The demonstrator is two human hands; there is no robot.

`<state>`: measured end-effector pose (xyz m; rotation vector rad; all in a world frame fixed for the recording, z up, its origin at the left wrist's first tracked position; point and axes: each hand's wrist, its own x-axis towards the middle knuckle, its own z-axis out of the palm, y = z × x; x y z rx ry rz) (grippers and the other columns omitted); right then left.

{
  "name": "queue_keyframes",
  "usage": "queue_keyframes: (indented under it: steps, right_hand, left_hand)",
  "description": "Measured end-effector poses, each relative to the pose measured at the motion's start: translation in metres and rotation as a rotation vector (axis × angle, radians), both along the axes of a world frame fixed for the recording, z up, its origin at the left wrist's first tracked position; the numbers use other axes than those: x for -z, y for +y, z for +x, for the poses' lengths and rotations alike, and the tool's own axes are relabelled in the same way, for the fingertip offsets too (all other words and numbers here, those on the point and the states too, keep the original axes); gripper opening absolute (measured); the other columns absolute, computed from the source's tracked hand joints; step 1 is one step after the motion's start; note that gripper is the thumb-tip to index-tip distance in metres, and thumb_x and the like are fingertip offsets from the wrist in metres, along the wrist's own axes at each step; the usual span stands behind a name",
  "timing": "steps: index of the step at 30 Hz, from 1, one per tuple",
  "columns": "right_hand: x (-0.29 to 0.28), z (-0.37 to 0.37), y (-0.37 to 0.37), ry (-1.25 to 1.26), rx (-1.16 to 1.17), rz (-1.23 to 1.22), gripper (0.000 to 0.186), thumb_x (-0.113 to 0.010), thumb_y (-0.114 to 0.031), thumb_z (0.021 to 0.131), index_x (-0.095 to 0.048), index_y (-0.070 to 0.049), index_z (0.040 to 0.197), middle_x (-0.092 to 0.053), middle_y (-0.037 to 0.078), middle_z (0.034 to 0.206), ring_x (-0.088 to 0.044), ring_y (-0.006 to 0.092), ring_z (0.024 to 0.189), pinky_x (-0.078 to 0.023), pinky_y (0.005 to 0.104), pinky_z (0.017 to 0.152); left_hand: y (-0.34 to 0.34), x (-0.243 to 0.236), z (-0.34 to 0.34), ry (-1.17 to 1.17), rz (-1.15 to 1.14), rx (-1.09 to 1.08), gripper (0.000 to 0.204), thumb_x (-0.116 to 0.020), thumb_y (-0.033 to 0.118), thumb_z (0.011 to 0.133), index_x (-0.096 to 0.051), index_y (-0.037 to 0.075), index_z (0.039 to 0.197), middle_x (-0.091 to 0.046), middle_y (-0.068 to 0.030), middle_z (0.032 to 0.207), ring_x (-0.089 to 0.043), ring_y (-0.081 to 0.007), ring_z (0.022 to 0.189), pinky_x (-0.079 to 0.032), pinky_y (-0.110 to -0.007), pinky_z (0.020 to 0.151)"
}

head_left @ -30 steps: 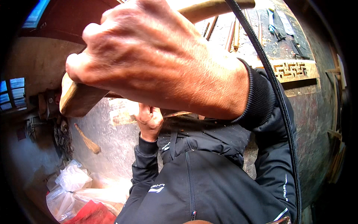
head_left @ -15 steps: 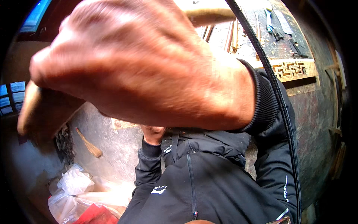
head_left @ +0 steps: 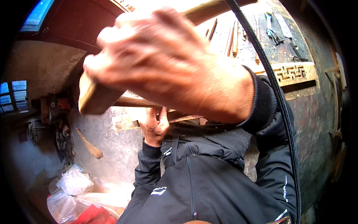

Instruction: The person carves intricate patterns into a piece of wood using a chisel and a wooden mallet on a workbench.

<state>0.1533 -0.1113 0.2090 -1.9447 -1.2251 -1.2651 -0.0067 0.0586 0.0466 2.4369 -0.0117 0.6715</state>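
My right hand [head_left: 156, 56], blurred by motion, is raised close in front of me, its fingers wrapped round a thick wooden mallet [head_left: 96, 98]. One blunt end of the mallet shows below my knuckles, and wood continues past the far side of the hand. Lower down, my left hand [head_left: 153, 128] is closed at the edge of the workbench, thumb and forefinger pointing away from me. What it grips is hidden beneath my right forearm. Beside it lies a pale wooden board [head_left: 123, 120], partly covered.
Slim wooden-handled tools [head_left: 235, 39], a blue-handled brush-like tool [head_left: 268, 23] and a carved lattice board [head_left: 292, 74] lie on the workbench at right. A black cord [head_left: 268, 67] crosses the view. On the floor are a broom [head_left: 90, 145] and plastic bags [head_left: 72, 194].
My right hand and the mallet have moved right and slightly away from my body. More of my left hand and the pale board now shows.
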Motion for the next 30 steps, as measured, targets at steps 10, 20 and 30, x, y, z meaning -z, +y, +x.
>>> queue_keyframes:
  steps: [10,20,30]
  right_hand:
    - [0.059,-0.007,-0.085,0.51,0.289,-0.437,0.077,-0.071,0.006,0.081,-0.066,-0.02,0.153,-0.076,0.013,0.119,-0.073,0.0299,0.099,-0.059,0.0414,0.084]
    - [0.097,-0.042,-0.139,0.682,0.439,-0.28,0.076,-0.083,0.004,0.073,-0.071,-0.017,0.146,-0.077,0.013,0.123,-0.076,0.0334,0.107,-0.061,0.0423,0.091]
    - [0.133,-0.048,-0.161,0.732,0.455,-0.223,0.079,-0.088,-0.001,0.074,-0.068,-0.015,0.149,-0.077,0.012,0.125,-0.073,0.0353,0.11,-0.059,0.044,0.096]
  left_hand:
    - [-0.005,-0.012,0.002,-0.108,0.19,0.101,0.022,-0.083,0.001,0.092,-0.077,0.0,0.114,-0.078,-0.0138,0.089,-0.076,-0.0349,0.076,-0.06,-0.041,0.07]
    - [-0.005,-0.01,-0.006,-0.187,-0.93,-0.152,0.021,-0.061,0.003,0.112,-0.051,-0.006,0.128,-0.078,-0.0236,0.112,-0.079,-0.0263,0.1,-0.066,-0.037,0.092]
    - [0.001,0.009,0.005,-0.162,-0.867,-0.134,0.027,-0.06,0.0,0.112,-0.05,-0.003,0.137,-0.08,-0.0226,0.115,-0.079,-0.0246,0.105,-0.066,-0.036,0.095]
